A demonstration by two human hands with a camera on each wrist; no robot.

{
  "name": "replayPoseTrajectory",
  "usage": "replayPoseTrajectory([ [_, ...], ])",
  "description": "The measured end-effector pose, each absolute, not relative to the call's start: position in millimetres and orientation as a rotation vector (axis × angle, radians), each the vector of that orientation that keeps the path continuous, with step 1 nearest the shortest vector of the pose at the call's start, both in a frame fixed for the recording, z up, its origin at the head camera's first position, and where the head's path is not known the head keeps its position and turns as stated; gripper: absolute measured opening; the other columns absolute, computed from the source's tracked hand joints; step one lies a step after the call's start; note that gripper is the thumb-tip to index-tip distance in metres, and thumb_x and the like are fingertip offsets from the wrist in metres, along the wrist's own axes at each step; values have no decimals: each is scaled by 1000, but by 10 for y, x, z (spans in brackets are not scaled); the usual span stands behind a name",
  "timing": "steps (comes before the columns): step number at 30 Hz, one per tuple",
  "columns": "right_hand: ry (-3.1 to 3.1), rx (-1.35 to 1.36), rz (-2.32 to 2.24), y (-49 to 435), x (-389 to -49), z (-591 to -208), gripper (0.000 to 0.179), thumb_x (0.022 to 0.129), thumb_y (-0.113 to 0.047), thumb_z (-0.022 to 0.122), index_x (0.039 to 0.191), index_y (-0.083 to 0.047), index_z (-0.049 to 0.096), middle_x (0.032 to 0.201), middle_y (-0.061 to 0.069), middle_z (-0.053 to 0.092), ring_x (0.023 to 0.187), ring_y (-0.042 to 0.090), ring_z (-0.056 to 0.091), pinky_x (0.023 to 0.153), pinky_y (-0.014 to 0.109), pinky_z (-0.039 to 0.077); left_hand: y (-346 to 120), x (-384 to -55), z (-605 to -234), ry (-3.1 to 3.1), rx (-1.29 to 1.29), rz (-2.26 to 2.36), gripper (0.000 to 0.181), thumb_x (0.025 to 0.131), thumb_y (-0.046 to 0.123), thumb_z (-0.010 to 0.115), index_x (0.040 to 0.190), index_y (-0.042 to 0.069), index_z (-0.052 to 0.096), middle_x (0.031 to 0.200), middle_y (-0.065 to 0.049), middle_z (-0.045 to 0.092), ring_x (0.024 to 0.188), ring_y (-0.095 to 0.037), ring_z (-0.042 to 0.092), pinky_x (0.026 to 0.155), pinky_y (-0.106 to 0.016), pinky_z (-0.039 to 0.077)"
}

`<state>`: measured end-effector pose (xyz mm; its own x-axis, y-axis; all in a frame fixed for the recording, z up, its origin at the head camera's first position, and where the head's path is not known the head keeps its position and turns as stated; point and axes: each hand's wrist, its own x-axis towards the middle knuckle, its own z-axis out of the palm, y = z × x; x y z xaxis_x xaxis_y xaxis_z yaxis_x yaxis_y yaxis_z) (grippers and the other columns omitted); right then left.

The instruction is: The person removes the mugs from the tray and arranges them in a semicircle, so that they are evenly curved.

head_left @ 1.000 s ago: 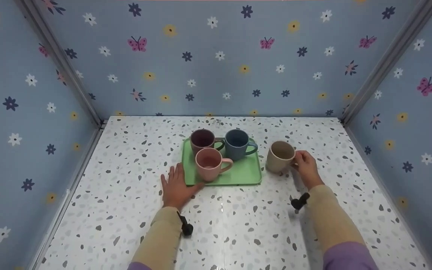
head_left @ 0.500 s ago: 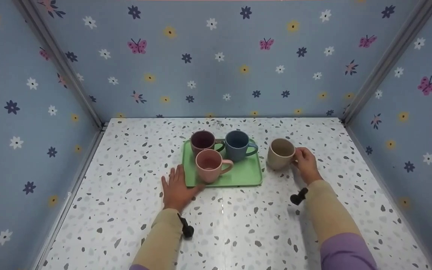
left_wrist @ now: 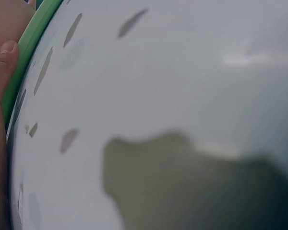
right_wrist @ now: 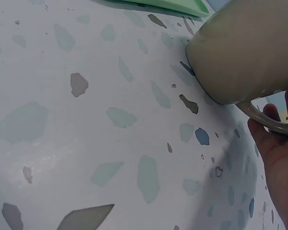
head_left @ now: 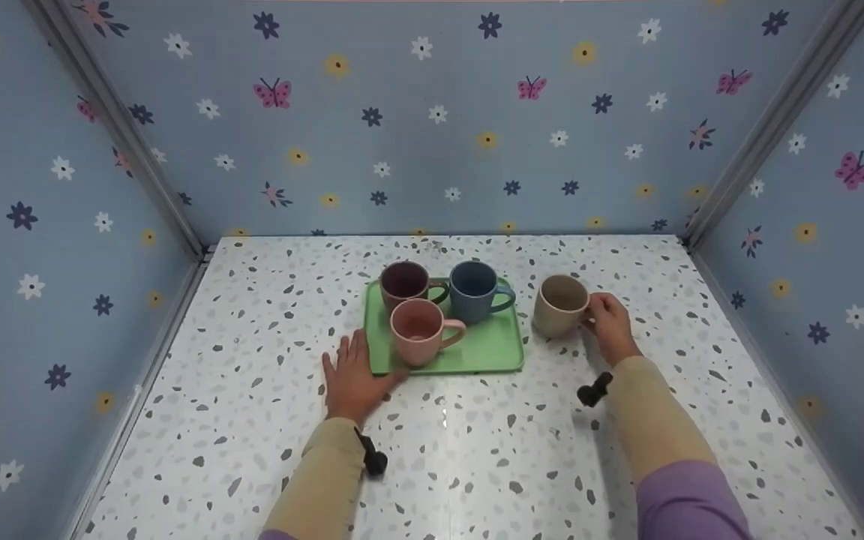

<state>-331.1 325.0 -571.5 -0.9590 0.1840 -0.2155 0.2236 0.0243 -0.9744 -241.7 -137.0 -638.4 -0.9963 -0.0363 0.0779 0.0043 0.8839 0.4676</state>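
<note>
A light green tray (head_left: pixel 488 352) lies in the middle of the table, bearing a dark maroon mug (head_left: pixel 404 283), a blue mug (head_left: pixel 473 289) and a pink mug (head_left: pixel 417 334), each with its handle to the right. Against the tray's near left corner rests my left hand (head_left: pixel 355 381), fingers spread straight, thumb along the front rim. To the right of the tray, a beige mug (head_left: pixel 559 307) stands upright. My right hand (head_left: pixel 613 328) pinches its handle, and the right wrist view shows thumb and fingers around that handle (right_wrist: pixel 266 120).
The speckled white table (head_left: pixel 252 300) runs back to a blue flowered wall (head_left: pixel 432 120). Similar side panels (head_left: pixel 42 300) rise at left and right, with grey metal posts (head_left: pixel 113 120) in the corners. Small black wrist cameras (head_left: pixel 373 459) sit on both sleeves.
The beige mug has shifted slightly away from me, with my right hand moving along on its handle. My left hand and the tray stay put.
</note>
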Motion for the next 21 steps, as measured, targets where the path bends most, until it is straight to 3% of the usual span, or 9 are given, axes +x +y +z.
replayPoseTrajectory([
  [3,2171,482,-2124,3260,-3317,-5666,34,111,-37,38,124,-9,51,138,11,49,131,24,47,117,42,37,-1365,-2413,-6388,-2971,26,-746,124,78,91,47,162,7,13,169,-10,14,156,-33,6,121,-61,-9],
  [7,2219,490,-1990,3282,-3348,-5575,52,111,-45,31,139,-5,48,153,14,41,147,27,34,123,42,26,-1364,-2413,-6383,-2972,21,-732,124,78,91,45,162,6,12,169,-10,13,156,-33,6,121,-61,-9],
  [12,2328,498,-1855,3283,-3380,-5430,66,108,-55,27,147,-4,45,154,14,42,149,27,30,125,46,17,-1367,-2413,-6369,-2967,10,-724,123,79,89,48,162,6,13,169,-11,14,156,-33,7,121,-61,-8],
  [21,2456,432,-1989,3115,-3425,-5212,53,108,-52,36,129,-7,54,135,14,55,131,27,49,118,45,31,-1367,-2411,-6369,-2970,16,-722,123,79,88,49,162,5,14,169,-11,15,156,-34,7,121,-62,-6],
])
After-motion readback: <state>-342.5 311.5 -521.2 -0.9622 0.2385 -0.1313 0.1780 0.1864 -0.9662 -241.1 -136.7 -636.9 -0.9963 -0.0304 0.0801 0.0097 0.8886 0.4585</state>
